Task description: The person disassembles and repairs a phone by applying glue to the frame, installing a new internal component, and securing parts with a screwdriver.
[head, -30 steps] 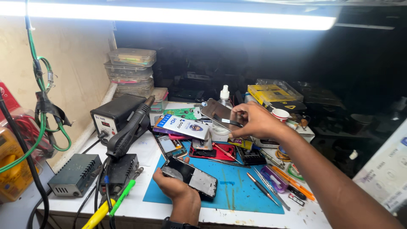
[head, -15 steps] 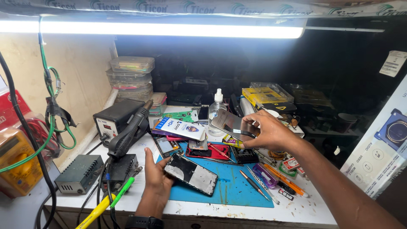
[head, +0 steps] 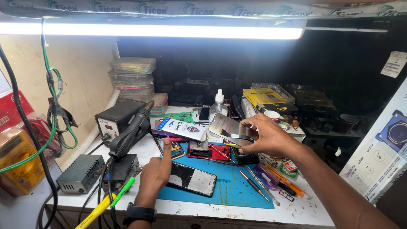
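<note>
My left hand [head: 156,171] rests on the left end of a dark phone [head: 190,179] that lies on the blue work mat [head: 231,191]; its index finger points up toward a flat printed box [head: 180,128]. My right hand [head: 270,136] is raised over the back of the mat and grips a thin shiny rectangular panel [head: 229,127] by its right edge, holding it tilted in the air above a red opened phone frame [head: 210,152].
A hot-air station with its black handle [head: 127,131] and a grey box [head: 80,173] stand at left, with cables. Screwdrivers and tweezers [head: 258,182] lie on the mat's right. A white bottle [head: 218,104], stacked plastic boxes [head: 132,76] and a yellow box [head: 265,96] stand behind.
My right hand has drawn back from the rear clutter with the shiny panel now lifted and tilted. My left hand has slid to the phone's left end, index finger stretched out.
</note>
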